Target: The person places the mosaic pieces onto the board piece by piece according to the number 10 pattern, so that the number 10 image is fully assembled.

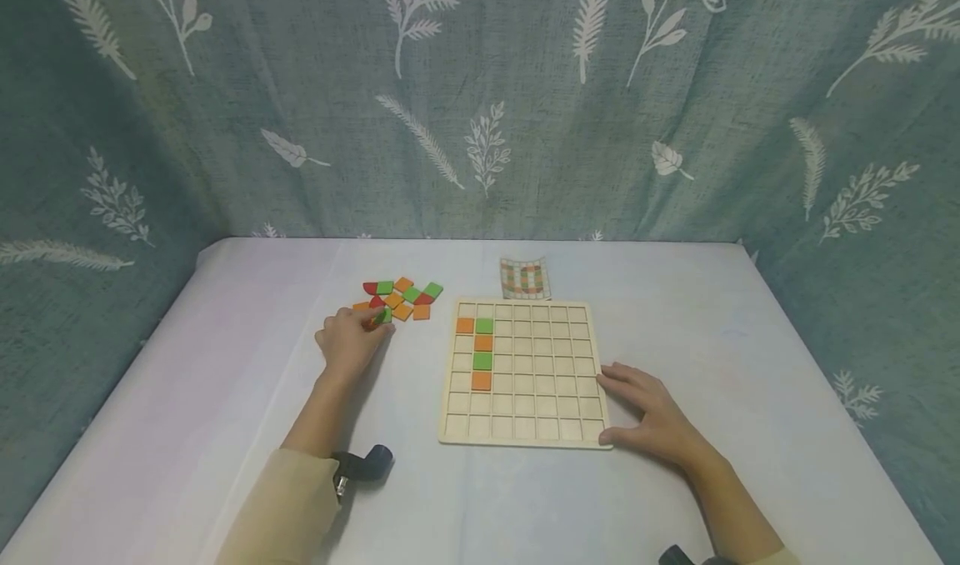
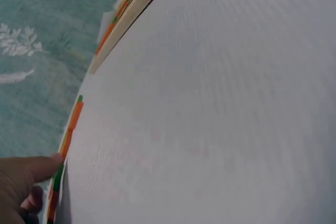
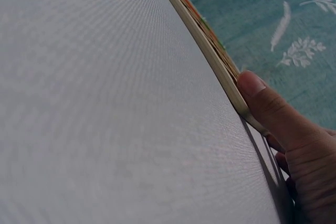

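Note:
My left hand (image 1: 351,340) is at the near side of a small pile of coloured tiles, its thumb and fingertips pinching a green tile (image 1: 385,316). In the left wrist view the thumb (image 2: 44,167) lies against the tiles' edges. To the right lies a square wooden grid board (image 1: 543,382); orange and green tiles fill several cells in its two leftmost columns, including an orange tile (image 1: 482,381). My right hand (image 1: 651,411) rests at the board's right edge, fingers spread along it and thumb (image 3: 252,85) against the near right corner.
Orange, green and red pieces lie loose in the pile, among them an orange tile (image 1: 422,312) and a red piece (image 1: 370,287). Behind the board is a patterned card (image 1: 525,278). A white cloth (image 1: 525,498) covers the table, with a leaf-print curtain (image 1: 450,132) around it.

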